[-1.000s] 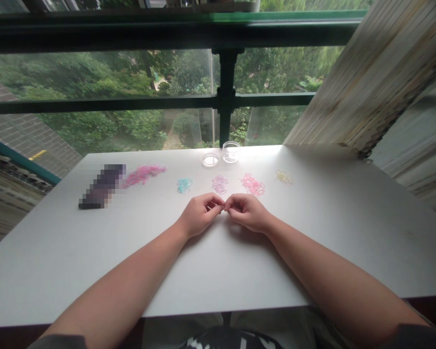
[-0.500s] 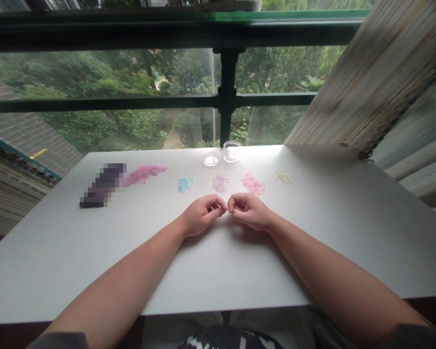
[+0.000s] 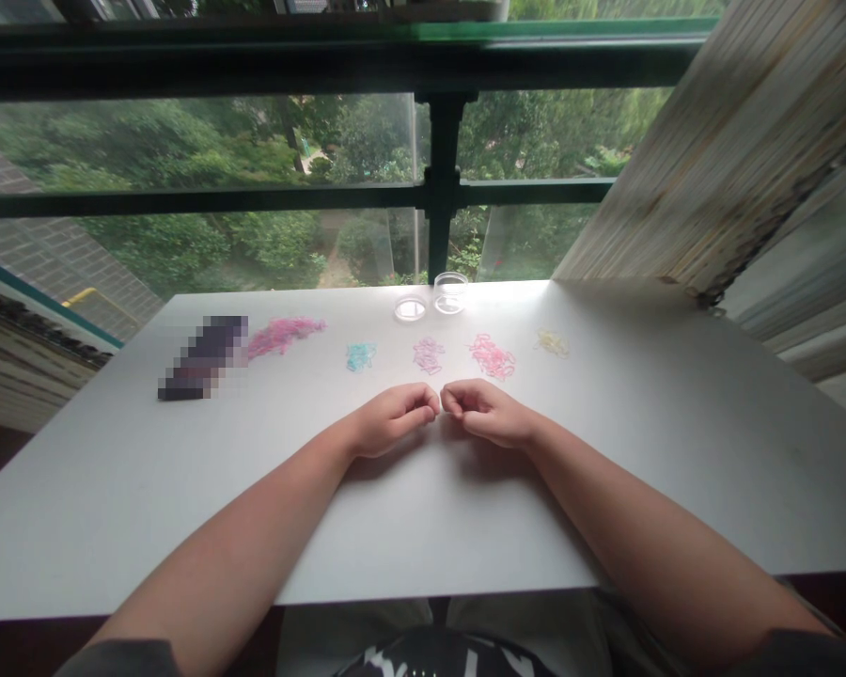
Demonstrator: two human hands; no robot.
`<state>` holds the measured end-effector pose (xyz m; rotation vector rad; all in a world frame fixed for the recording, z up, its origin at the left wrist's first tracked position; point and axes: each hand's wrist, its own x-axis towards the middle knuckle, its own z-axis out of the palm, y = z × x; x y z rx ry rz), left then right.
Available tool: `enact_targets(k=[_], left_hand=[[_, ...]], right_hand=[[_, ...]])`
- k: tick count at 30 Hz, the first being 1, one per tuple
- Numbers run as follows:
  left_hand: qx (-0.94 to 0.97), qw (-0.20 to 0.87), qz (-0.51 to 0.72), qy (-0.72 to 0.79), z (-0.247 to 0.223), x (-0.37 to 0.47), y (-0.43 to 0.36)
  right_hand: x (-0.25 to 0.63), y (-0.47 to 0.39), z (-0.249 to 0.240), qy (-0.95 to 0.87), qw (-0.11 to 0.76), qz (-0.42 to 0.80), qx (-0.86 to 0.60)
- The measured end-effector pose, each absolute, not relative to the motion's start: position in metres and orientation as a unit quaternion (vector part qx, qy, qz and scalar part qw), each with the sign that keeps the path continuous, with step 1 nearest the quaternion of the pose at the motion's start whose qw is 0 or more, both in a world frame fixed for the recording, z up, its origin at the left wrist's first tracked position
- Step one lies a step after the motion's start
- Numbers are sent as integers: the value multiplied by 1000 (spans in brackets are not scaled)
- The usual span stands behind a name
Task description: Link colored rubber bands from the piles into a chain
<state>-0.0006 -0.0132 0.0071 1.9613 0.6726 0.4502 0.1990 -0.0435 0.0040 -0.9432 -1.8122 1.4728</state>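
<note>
My left hand [image 3: 397, 418] and my right hand [image 3: 486, 412] meet fingertip to fingertip above the white table [image 3: 423, 536]. Both have their fingers curled in a pinch, and whatever lies between the tips is too small to make out. Just beyond the hands are small piles of thin loops that look like rubber bands: a blue pile [image 3: 360, 356], a lilac pile [image 3: 429, 354], a pink pile [image 3: 492, 357] and a yellow pile [image 3: 552, 341]. A larger mixed pink and purple heap [image 3: 284, 336] lies farther left.
A clear round container [image 3: 451, 294] stands at the table's far edge, with a clear round lid [image 3: 410, 308] on its left. A blurred-out dark oblong object [image 3: 204, 357] lies at the left. Behind the table are a green-framed window [image 3: 446, 141] and a curtain [image 3: 641, 160] on the right.
The fingers of both hands have curled in more tightly, and the fingertips stay close together. The piles and the container have not been moved.
</note>
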Motion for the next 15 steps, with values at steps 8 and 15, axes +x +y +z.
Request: enact_targets(k=[8, 15], left_hand=[[796, 507, 197, 266, 7, -1, -12], [805, 472, 216, 287, 4, 1, -15]], right_hand=[[198, -43, 4, -664, 331, 577, -343], [198, -40, -2, -622, 379, 595, -341]])
